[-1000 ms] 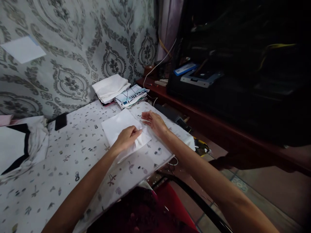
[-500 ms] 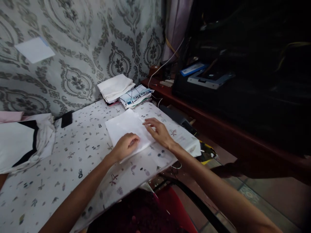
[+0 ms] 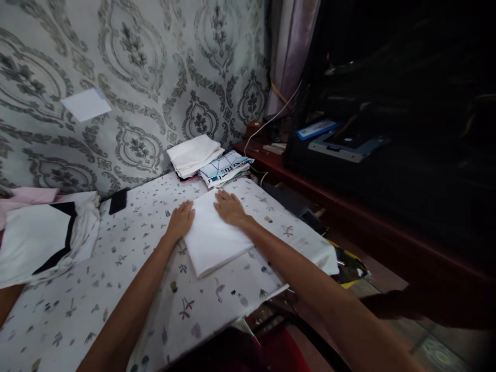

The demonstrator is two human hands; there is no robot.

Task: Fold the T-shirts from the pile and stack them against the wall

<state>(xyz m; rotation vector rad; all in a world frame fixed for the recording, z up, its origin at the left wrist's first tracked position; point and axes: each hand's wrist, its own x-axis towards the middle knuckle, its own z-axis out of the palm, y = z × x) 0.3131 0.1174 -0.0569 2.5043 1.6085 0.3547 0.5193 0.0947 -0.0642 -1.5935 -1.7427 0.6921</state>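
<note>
A folded white cloth (image 3: 217, 240) lies flat on the patterned table cover (image 3: 147, 248) in front of me. My left hand (image 3: 180, 219) rests at the cloth's left edge, palm down and fingers stretched out. On the upper right part of the cloth lies my right hand (image 3: 229, 207), flat, its fingers pointing away from me. Neither hand grips anything. Behind the cloth are two neat piles: folded white garments (image 3: 195, 155) and a folded printed garment (image 3: 225, 168) with lettering, on top of other cloths.
At the left lies a heap of clothes (image 3: 39, 237), white with black trim, beside a pink cloth. A black phone (image 3: 118, 201) lies near the wall. A dark wooden cabinet (image 3: 302, 191) borders the table on the right, a white cable (image 3: 271, 120) running by it.
Both hands have moved away from me over the cloth and flattened out, from curled to stretched fingers. The cloth's near folded edge is now uncovered. The camera view has shifted slightly.
</note>
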